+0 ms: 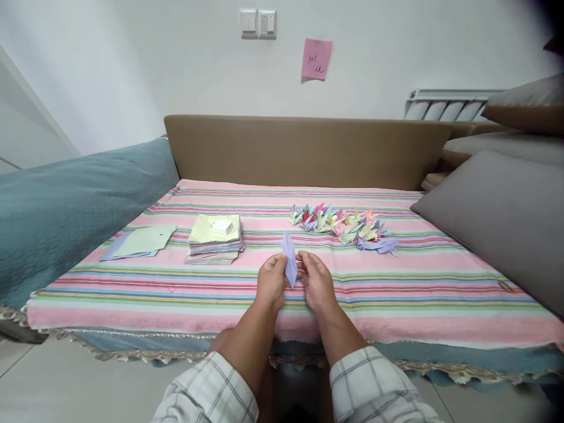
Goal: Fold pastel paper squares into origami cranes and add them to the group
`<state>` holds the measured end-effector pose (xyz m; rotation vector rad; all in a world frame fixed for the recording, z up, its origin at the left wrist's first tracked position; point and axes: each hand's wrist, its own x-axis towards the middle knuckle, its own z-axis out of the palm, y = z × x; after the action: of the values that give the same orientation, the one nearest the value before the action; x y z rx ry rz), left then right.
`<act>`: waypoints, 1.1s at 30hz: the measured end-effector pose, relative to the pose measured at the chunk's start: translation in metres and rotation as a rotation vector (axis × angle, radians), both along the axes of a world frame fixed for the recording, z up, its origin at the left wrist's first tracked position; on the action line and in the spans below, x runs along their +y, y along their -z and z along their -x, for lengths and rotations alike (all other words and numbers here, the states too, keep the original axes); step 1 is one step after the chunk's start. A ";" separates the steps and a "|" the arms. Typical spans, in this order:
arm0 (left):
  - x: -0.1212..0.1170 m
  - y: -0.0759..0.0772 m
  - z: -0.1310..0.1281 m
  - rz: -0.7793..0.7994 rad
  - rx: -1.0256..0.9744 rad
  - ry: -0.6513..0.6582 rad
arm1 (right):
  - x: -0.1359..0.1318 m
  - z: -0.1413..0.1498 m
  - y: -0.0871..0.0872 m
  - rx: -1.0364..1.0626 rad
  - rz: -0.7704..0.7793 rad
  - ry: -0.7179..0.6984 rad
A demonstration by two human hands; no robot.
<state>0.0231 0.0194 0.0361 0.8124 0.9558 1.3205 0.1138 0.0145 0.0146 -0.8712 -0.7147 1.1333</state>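
Observation:
Between my two hands is a piece of lavender paper (289, 258), folded into a long narrow diamond and held upright above the striped cloth. My left hand (271, 281) pinches its left edge between thumb and fingers. On the other side, the fingers of my right hand (316, 279) are closed at the paper's right edge. Beyond my right hand sits a cluster of folded paper cranes (339, 223) in many colours. To the left of my hands stands a stack of coloured paper sheets (214, 241) with a small white block (222, 227) on top.
A few loose pale green and lavender sheets (141, 242) lie at the far left. The striped cloth (167, 288) covers the seat. A blue-covered armrest (88, 205) bounds the left, grey cushions (497, 217) the right, a brown backrest (304, 153) the rear. A small object (505, 286) lies near the cushions.

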 end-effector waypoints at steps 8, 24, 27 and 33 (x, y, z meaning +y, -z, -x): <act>-0.001 0.017 0.001 0.063 -0.154 0.059 | 0.007 -0.008 0.020 -0.239 0.029 -0.052; -0.007 0.018 0.003 0.096 -0.241 0.011 | -0.014 -0.006 0.012 -0.851 -0.207 0.256; -0.007 0.021 0.002 0.090 -0.240 -0.028 | -0.016 -0.004 0.012 -0.897 -0.239 0.256; -0.007 0.023 0.003 0.077 -0.218 0.026 | -0.013 -0.005 0.019 -0.737 -0.150 0.114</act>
<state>0.0201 0.0127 0.0132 0.6059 0.8155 1.3120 0.1190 0.0012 -0.0045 -1.1936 -1.3133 0.6268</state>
